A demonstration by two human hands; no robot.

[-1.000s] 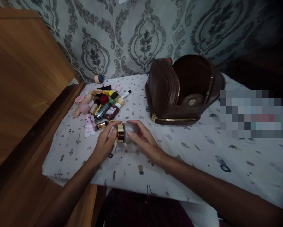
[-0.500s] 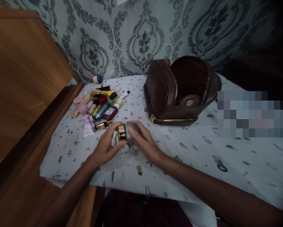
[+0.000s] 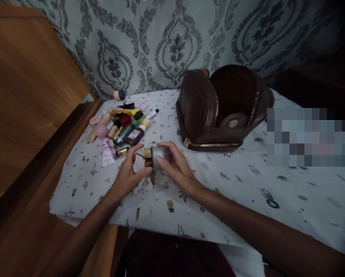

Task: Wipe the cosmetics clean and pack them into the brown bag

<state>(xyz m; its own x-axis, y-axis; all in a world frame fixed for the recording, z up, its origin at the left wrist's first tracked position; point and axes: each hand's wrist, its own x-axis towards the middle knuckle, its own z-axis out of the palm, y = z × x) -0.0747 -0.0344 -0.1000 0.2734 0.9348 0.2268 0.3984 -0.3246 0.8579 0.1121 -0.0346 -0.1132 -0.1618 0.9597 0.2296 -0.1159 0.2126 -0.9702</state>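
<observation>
One gold-and-grey container (image 3: 156, 152) lies between both hands (image 3: 125, 171) (image 3: 181, 169).

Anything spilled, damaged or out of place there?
No spill or damage stands out. A blue-and-peach item looks astray, alone at the back edge of the cloth, apart from the jumbled cosmetics. Far right is pixelated: can't tell.

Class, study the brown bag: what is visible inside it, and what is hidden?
The brown bag shows only a dark interior through its unzipped opening; no item can be made out. Its front wall covers the bottom from view.
</observation>
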